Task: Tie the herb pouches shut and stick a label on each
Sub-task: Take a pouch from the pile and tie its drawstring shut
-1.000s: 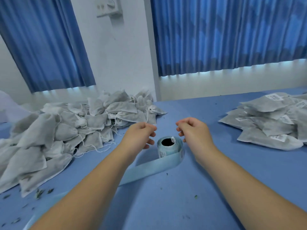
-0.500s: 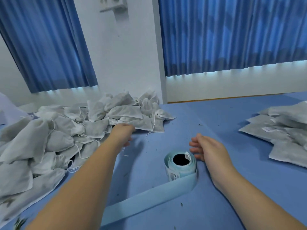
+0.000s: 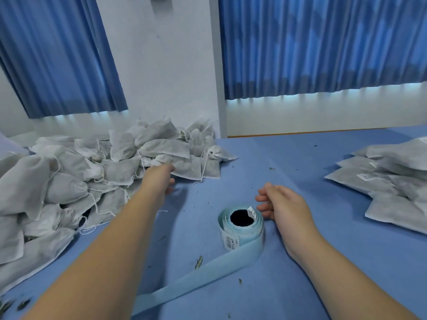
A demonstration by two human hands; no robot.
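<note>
A big heap of grey herb pouches (image 3: 69,181) with loose white strings covers the table's left side. My left hand (image 3: 159,176) reaches into the heap's near edge and pinches the rim of one pouch (image 3: 191,168), thumb under it and fingers on top. A roll of light-blue label tape (image 3: 242,234) stands on end in the middle, its backing strip (image 3: 196,280) trailing toward me. Just right of the roll rests my right hand (image 3: 282,206), fingers loosely curled and holding nothing.
A stack of flat pouches bearing white labels (image 3: 388,181) lies at the right edge. The blue table (image 3: 312,285) is dotted with bits of dried herb. Blue curtains and a white wall stand behind the table.
My left hand moved from beside the roll out to the pouch heap and took hold of a pouch's edge. My right hand drew back to the right of the roll.
</note>
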